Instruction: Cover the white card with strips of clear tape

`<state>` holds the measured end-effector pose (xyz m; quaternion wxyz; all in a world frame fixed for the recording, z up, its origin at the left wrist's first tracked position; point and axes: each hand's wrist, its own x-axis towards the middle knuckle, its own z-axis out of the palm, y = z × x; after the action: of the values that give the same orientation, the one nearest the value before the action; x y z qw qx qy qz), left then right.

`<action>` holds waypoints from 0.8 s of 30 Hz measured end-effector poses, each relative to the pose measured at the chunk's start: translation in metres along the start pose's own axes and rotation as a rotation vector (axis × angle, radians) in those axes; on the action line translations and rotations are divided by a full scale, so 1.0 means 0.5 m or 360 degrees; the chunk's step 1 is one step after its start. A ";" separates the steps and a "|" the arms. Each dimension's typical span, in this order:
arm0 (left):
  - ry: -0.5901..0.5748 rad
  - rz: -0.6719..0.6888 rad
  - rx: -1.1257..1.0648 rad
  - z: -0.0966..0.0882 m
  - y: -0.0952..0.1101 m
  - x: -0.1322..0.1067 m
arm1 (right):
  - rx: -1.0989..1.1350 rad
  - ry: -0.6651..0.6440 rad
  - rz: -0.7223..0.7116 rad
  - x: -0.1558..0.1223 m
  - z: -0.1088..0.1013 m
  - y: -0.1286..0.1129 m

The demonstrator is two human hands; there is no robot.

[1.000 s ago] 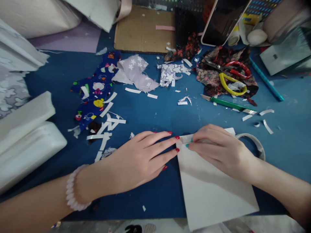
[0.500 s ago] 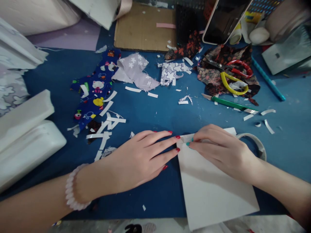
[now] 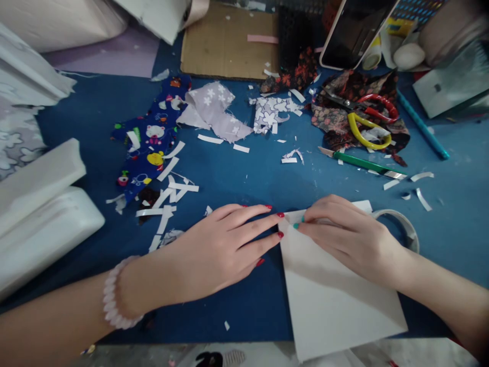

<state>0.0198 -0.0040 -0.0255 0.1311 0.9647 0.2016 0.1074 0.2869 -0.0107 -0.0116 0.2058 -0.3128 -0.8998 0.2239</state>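
A white board lies at an angle on the blue table, its lower corner sticking out past the front edge. My left hand, with red nails and a pale bead bracelet, lies flat with fingers stretched, and its fingertips touch the board's upper left corner. Just right of them, my right hand has thumb and finger pinched together at the board's top edge, where a pale strip runs. Whatever is in the pinch is too small to make out. Partly behind my right wrist lies a roll of tape.
Fabric scraps, among them a blue patterned one, and white paper strips litter the table. A green craft knife, scissors, a blue pencil and a phone sit beyond my right hand. Cardboard lies at the back.
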 end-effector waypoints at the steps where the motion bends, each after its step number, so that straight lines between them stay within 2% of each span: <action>1: -0.0002 0.0001 -0.0001 0.000 0.000 0.000 | 0.0005 0.0004 0.0003 0.000 0.000 0.000; 17: -0.0001 -0.0005 0.0002 -0.001 0.000 -0.001 | -0.0053 -0.0019 0.0005 0.003 0.002 -0.001; 24: -0.0016 -0.0036 -0.0006 0.001 0.000 -0.002 | -0.0233 -0.0046 0.0020 0.006 -0.008 -0.008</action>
<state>0.0190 -0.0044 -0.0262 0.1352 0.9626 0.2116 0.1014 0.2849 -0.0102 -0.0055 0.1680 -0.3295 -0.9146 0.1632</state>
